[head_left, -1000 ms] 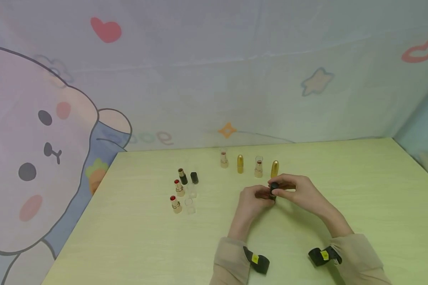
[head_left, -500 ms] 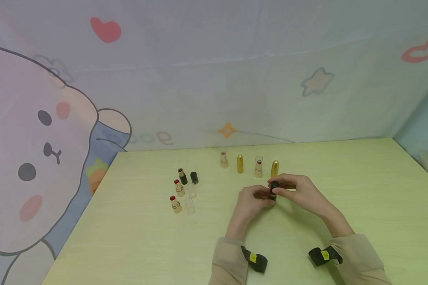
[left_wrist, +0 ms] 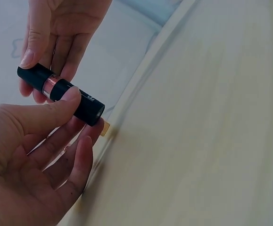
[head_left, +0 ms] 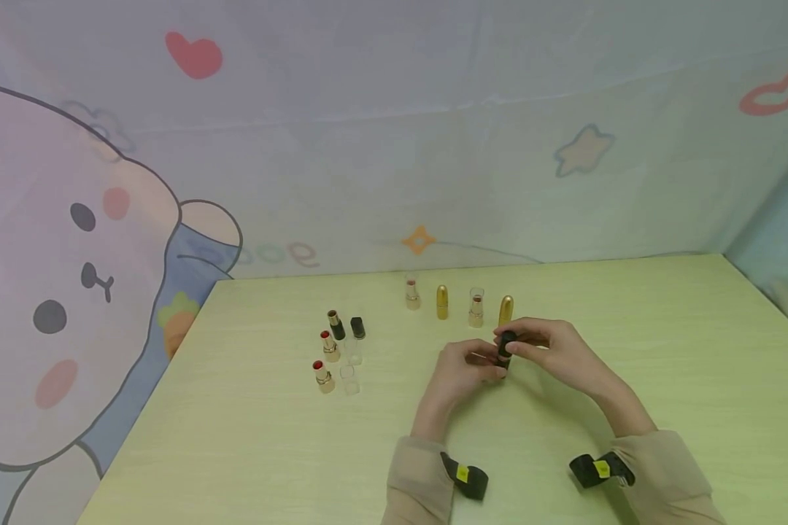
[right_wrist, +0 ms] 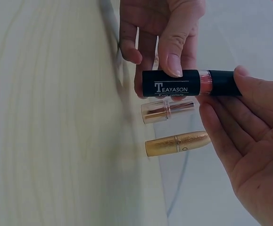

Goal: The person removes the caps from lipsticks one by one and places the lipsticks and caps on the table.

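Both hands hold one black lipstick tube [head_left: 503,353] close over the table. My left hand [head_left: 456,375] pinches the lower barrel, lettered "TEAYASON" [right_wrist: 171,84], between thumb and fingers. At the other end, thumb and fingertips of my right hand [head_left: 561,357] grip the black cap [right_wrist: 224,83]. A shiny pinkish band [right_wrist: 205,83] shows between cap and barrel. Just behind the hands stands a gold bullet-shaped lipstick [head_left: 506,309], and left of it a clear-capped lipstick [head_left: 476,311].
Farther left in the back row stand another gold lipstick [head_left: 442,302] and another clear-capped one [head_left: 412,294]. Left of the hands are uncapped lipsticks, one black [head_left: 336,325] and two gold with red tips [head_left: 324,378], beside a black cap [head_left: 357,328] and clear caps [head_left: 350,381].
The right hand has risen slightly with the cap, and more of the tube shows between the hands. The left wrist has shifted a little left. Other lipsticks stay where they were.
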{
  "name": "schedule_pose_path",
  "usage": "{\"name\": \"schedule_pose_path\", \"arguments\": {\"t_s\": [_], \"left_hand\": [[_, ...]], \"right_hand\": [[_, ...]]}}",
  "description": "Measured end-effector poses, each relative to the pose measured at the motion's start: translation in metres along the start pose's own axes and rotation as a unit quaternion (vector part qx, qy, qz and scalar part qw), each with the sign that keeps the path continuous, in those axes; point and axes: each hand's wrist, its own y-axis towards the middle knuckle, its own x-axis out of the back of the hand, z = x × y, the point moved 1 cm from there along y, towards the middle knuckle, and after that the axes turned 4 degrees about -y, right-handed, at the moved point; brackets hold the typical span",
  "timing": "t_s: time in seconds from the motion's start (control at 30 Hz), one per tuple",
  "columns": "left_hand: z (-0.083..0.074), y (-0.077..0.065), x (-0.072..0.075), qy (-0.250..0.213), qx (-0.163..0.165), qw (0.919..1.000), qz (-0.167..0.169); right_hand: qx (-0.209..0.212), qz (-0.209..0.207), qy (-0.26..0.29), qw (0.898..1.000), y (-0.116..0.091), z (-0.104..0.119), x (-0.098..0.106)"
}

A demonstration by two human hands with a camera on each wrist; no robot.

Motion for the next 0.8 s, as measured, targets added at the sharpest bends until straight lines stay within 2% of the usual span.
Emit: {"name": "schedule_pose_path", "arguments": {"t_s": [0.33,0.8], "left_hand": [[0.0007,-0.0001,0.0039,-0.006,-0.009,0.9998,0.018],[-0.0033,-0.0031,0.008,0.037,-0.024,0.9983,0.038]], "right_hand": [[-0.001,0.0,0.017,1.0,0.0,-0.0004,0.0002],[0.009,0.017,0.072,0.997,-0.0003,-0.0017,0.0011]]}}
